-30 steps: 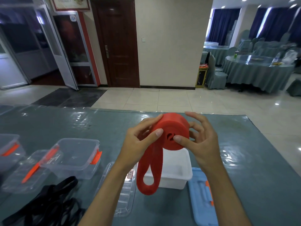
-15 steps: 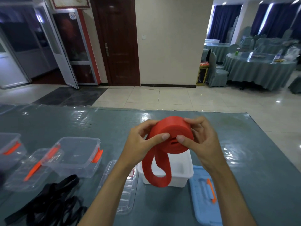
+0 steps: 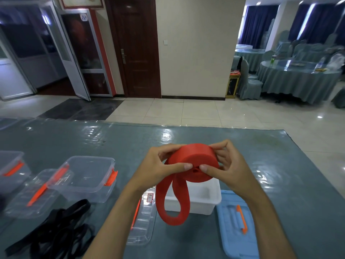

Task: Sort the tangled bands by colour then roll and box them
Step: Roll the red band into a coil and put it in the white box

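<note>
Red band point(image 3: 194, 163) sits mostly wound into a thick roll, held in the air over the open white box point(image 3: 203, 200). I read that as handy for dropping it in once rolled. Left hand point(image 3: 156, 165) and right hand point(image 3: 224, 165) both curl round the roll, thumbs pressing its near face to keep the coil from springing loose. The unwound tail hangs as a loop in front of the box. Black bands point(image 3: 56, 228) lie tangled at lower left of the table point(image 3: 298, 184), partly cut off and blurred. Fingers behind the roll are hidden.

Red band point(image 3: 194, 163); black bands point(image 3: 56, 234); white box point(image 3: 205, 200); light-blue lid point(image 3: 237, 227), orange handle.
</note>
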`<state>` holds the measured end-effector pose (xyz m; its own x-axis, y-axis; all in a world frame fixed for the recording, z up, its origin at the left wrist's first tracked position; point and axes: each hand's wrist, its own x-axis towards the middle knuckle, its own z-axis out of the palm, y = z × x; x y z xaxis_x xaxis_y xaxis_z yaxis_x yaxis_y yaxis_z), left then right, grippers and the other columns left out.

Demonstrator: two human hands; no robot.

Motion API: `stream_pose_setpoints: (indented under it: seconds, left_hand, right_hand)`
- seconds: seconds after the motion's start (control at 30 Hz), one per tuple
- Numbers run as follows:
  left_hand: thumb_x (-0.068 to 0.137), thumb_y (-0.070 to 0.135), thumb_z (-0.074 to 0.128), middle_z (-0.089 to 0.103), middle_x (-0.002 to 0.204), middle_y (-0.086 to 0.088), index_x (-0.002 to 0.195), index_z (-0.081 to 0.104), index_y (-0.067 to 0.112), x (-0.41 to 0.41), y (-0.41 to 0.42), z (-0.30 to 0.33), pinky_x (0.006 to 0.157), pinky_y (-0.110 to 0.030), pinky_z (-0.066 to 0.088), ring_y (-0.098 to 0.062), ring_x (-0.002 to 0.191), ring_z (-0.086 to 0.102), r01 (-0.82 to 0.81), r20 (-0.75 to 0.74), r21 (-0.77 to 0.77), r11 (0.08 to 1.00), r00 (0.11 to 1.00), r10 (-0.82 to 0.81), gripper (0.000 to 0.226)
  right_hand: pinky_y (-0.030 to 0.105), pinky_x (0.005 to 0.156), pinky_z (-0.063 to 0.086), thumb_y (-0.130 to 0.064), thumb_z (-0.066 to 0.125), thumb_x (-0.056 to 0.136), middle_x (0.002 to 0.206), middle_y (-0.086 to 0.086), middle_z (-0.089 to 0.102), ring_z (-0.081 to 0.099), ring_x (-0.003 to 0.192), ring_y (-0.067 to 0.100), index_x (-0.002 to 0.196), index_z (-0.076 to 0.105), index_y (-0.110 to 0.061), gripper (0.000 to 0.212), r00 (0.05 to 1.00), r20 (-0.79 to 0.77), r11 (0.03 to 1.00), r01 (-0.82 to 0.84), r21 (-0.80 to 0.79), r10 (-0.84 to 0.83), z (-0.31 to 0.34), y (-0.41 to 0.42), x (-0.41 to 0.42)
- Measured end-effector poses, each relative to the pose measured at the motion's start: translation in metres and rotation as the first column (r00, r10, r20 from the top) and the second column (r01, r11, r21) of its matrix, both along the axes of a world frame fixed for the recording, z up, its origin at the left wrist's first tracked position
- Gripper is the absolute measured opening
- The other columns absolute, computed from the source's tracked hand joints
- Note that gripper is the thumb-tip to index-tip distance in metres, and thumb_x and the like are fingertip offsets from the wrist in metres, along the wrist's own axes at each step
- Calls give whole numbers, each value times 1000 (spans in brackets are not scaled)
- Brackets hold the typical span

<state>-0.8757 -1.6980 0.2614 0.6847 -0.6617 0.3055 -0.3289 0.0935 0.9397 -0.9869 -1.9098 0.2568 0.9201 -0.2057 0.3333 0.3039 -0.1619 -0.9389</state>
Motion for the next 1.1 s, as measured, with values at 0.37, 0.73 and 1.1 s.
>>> stream_pose_setpoints:
  seconds: [0.37,0.73,1.1]
  left_hand:
    - [72,29,94,81,108,-9,115,77,24,3,-3,-3,81,-29,62,-23,96,78,-69,-109,-127,990,993,55,47]
    - [91,66,60,72,132,15,134,67,42,4,10,-53,104,-24,52,-8,125,67,-271,-72,37,962,959,273,49]
    - [100,23,72,69,126,-8,130,57,20,2,5,-133,81,-42,65,-28,100,77,-354,-555,263,897,705,441,34]
  right_hand:
    - [30,74,63,-56,95,65,115,-3,77,78,100,23,107,68,-39,53,992,108,996,66,54,-71,-6,11,4]
    - [21,73,60,-35,91,79,114,-15,76,76,96,13,119,73,-45,45,968,143,970,220,-101,-205,-21,18,5]
    - [20,75,61,-29,91,81,113,-13,77,76,101,11,120,72,-44,46,932,199,953,299,46,-302,-24,20,-3]
